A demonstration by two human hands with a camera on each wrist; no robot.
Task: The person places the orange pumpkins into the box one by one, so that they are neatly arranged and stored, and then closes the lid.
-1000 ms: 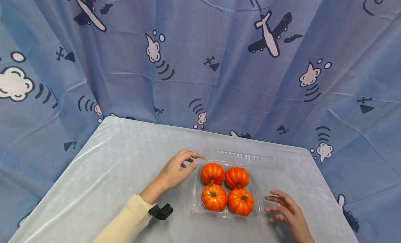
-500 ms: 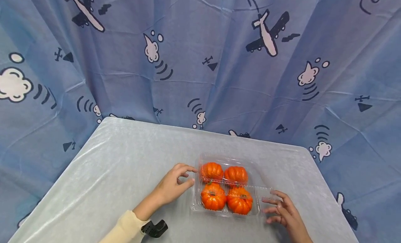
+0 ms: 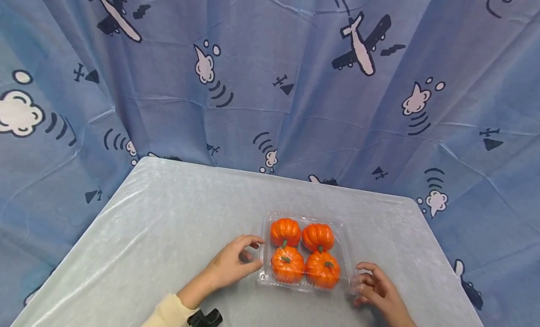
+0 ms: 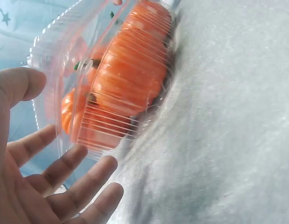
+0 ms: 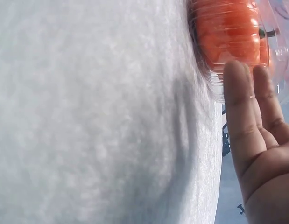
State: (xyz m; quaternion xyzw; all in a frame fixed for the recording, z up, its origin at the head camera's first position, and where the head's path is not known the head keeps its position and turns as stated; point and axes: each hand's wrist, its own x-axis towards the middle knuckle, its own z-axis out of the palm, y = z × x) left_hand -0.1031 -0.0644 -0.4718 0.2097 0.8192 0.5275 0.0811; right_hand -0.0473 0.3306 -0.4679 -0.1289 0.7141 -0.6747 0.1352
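A clear plastic clamshell box (image 3: 345,252) stands on the table with several small orange pumpkins (image 3: 288,266) inside, two rows deep, their green stems showing. Its transparent lid (image 4: 46,51) lies over the pumpkins; in the left wrist view a slanting gap seems to show between lid and base. My left hand (image 3: 234,263) is at the box's left side, thumb and fingers spread near its edge. On the right side, my right hand (image 3: 377,289) has its fingers at the box wall, extended in the right wrist view. Exact fingertip contact is hard to tell.
A pale grey cloth covers the table (image 3: 168,214). Behind and beside it hangs a blue curtain (image 3: 253,83) printed with airplanes and clouds. A black strap (image 3: 205,317) is worn on the left wrist.
The lid has swung from lying back behind the box forward over the pumpkins. My left hand has come toward me along the left side; the right hand has shifted slightly nearer.
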